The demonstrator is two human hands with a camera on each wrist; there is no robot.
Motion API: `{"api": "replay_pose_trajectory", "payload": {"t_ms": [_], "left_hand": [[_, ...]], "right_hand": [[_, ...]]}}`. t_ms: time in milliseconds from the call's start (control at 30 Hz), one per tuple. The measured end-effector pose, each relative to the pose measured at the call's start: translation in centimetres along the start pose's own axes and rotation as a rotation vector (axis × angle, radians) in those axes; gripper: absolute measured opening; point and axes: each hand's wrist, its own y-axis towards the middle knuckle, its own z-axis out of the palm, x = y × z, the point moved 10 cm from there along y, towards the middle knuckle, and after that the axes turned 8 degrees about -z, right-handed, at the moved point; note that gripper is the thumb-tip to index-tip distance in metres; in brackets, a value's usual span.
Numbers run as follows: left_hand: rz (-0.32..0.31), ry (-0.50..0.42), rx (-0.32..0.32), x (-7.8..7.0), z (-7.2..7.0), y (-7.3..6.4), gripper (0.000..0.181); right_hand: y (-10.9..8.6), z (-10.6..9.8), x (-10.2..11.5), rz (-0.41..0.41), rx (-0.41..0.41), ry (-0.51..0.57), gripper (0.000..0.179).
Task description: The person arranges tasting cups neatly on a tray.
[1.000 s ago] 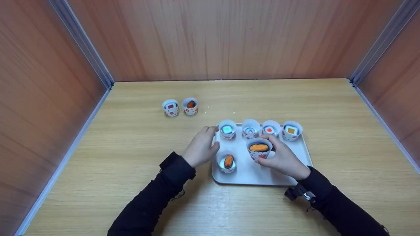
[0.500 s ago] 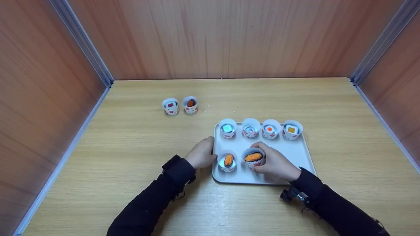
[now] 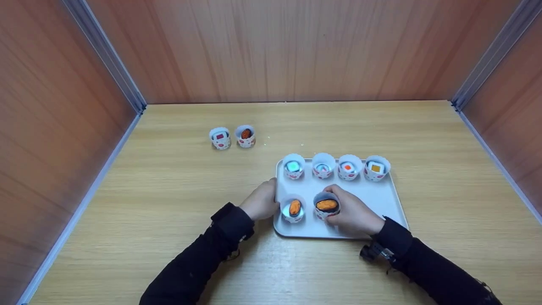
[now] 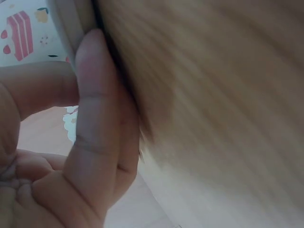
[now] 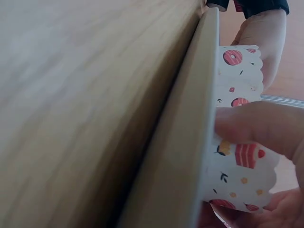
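Observation:
A white rectangular tray [image 3: 383, 201] lies on the table. My left hand [image 3: 261, 201] holds its left rim, fingers against the outer side in the left wrist view [image 4: 95, 109]. Between thumb and fingers of my right hand [image 3: 358, 214] is a patterned paper cup [image 3: 321, 215] containing an orange oblong piece [image 3: 327, 205]. This cup is upright at the tray's front row; in the right wrist view its base meets the tray. Left of it stands a similar paper cup [image 3: 292, 219] with an orange piece. Several more paper cups [image 3: 323, 173] line the tray's back edge.
Two paper cups stand on the table behind and left of the tray, one with a red-and-white square piece [image 3: 220, 136], one with a brown piece [image 3: 246, 134]. Wood-patterned panels [image 3: 288, 51] enclose the table at the back and both sides.
My right hand has lowered the paper cup toward the front of the tray, beside the other orange-filled cup. My left hand has come down from the back-left corner to the left rim.

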Motion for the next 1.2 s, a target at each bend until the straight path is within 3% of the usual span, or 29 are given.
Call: {"api": "replay_pose_trajectory", "payload": {"t_ms": [233, 433, 567, 700, 833, 967, 1100, 1200], "left_hand": [[-0.004, -0.009, 0.004, 0.1, 0.1, 0.1, 0.05], [-0.054, -0.028, 0.037, 0.5, 0.4, 0.2, 0.053], [-0.058, -0.033, 0.046, 0.5, 0.6, 0.2, 0.055], [-0.013, -0.028, 0.024, 0.1, 0.4, 0.1, 0.053], [0.013, -0.023, 0.006, -0.1, 0.3, -0.1, 0.05], [-0.005, -0.018, 0.008, 0.0, 0.2, -0.1, 0.051], [-0.007, -0.011, 0.015, 0.0, 0.2, 0.0, 0.053], [-0.017, -0.021, 0.025, 0.0, 0.2, 0.0, 0.054]], "right_hand": [[0.0, 0.0, 0.0, -0.004, 0.009, 0.009, 0.058], [-0.5, -0.8, -0.1, 0.001, 0.024, 0.0, 0.072], [-1.3, -2.4, -0.4, 0.01, 0.028, -0.031, 0.074], [-2.4, -5.3, -1.0, -0.009, -0.042, -0.084, 0.064], [-3.7, -8.6, -2.9, 0.028, -0.132, -0.15, 0.058], [-4.9, -11.0, -6.0, 0.14, -0.182, -0.147, 0.056], [-5.8, -12.0, -8.8, 0.243, -0.191, -0.098, 0.063], [-6.3, -12.0, -10.0, 0.277, -0.176, -0.07, 0.07]]}}
